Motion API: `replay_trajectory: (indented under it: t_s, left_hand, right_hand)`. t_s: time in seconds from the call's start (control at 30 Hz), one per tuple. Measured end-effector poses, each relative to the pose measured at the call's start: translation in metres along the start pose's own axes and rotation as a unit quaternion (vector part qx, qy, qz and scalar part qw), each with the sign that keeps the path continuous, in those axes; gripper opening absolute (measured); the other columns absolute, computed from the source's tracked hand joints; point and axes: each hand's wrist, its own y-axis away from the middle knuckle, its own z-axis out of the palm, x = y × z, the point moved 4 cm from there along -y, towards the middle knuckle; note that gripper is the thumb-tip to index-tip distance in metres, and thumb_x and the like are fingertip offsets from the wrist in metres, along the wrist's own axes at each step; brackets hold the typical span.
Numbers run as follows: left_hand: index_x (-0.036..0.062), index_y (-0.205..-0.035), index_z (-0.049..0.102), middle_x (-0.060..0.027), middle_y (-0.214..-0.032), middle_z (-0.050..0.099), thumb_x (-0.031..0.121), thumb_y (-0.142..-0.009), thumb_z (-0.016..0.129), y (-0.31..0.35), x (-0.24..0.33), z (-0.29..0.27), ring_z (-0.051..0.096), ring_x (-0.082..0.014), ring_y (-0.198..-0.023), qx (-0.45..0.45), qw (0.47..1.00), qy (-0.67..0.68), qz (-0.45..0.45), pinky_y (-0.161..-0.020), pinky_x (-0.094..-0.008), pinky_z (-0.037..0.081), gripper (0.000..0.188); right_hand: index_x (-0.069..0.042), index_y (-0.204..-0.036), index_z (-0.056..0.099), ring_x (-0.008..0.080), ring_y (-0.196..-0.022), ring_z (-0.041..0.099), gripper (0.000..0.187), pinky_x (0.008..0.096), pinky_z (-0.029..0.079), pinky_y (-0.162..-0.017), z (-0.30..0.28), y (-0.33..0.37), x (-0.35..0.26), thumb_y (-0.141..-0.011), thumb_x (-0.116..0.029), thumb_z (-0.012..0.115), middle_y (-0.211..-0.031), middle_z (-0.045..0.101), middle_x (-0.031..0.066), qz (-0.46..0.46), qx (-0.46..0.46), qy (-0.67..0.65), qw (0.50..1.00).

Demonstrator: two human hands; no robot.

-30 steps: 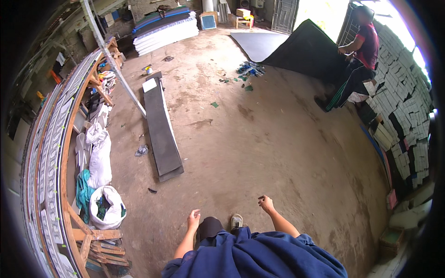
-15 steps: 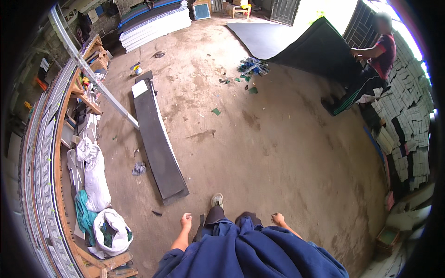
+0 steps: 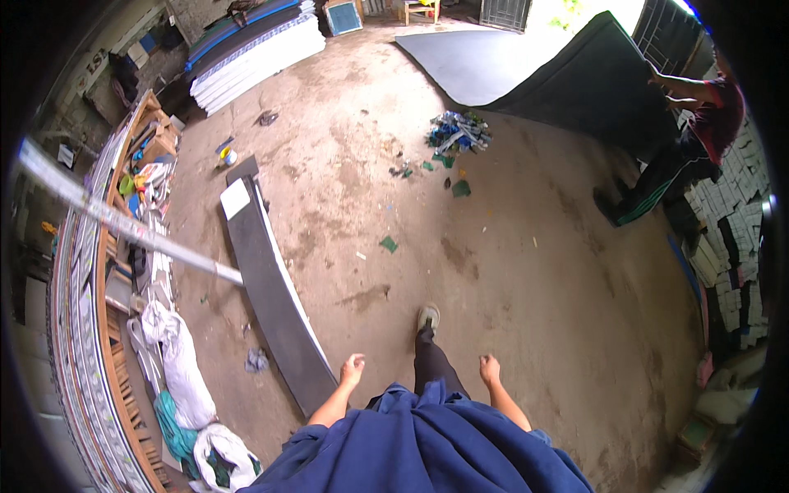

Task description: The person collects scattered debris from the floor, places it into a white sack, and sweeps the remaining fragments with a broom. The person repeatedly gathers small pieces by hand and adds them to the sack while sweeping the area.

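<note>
The long dark strip [image 3: 271,300] lies flat on the floor [image 3: 534,329], left of the person's legs; its long axis points forward and somewhat to the left. Along its right edge a white layer shows, and 1 white piece [image 3: 235,202] rests near its far end. The near end of the strip is hidden by the left forearm [image 3: 333,405] and the blue shirt [image 3: 419,448]. The left hand [image 3: 352,370] is just to the right of the strip's near part, released, with fingers loosely bent. The right hand [image 3: 490,370], farther right of the strip, has curled fingers; I cannot tell if it is clenched. A metal pole [image 3: 140,230], blurred, comes from the left to the strip's edge; contact is unclear. Far to the right of the strip, 1 co-worker [image 3: 711,140], with the head partly cut off, holds a large dark sheet [image 3: 592,90]. On the wall [image 3: 94,74], beyond the strip and to its left, a few dark letters can be seen.
</note>
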Motion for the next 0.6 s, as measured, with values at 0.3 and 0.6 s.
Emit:
replay_trajectory:
  t_s: [0.3,0.6]
  left_hand:
    - [0.0057,-0.095,0.057,-0.0087,-0.087,0.062,0.004,-0.077,0.051,-0.209,0.185,-0.054,0.059,-0.0183,-0.078,0.097,0.993,0.042,0.052,-0.072,-0.0290,0.046,0.019]
    - [0.0055,-0.096,0.057,-0.0069,-0.086,0.062,0.004,-0.078,0.051,-0.503,0.266,-0.078,0.059,-0.0156,-0.081,0.097,0.995,0.004,0.000,-0.072,-0.0269,0.046,0.019]
  right_hand:
    - [0.003,-0.096,0.054,0.0372,-0.093,0.050,0.029,0.0417,0.040,-0.081,-0.071,-0.200,-0.126,-0.081,-0.020,0.048,-0.097,0.054,0.0240,0.023,-0.017,0.022,0.999]
    - [0.001,-0.089,0.057,0.0345,-0.088,0.053,0.025,0.0410,0.041,-0.077,-0.106,-0.441,-0.306,-0.081,-0.021,0.048,-0.089,0.057,0.0218,0.018,0.076,-0.026,0.997]
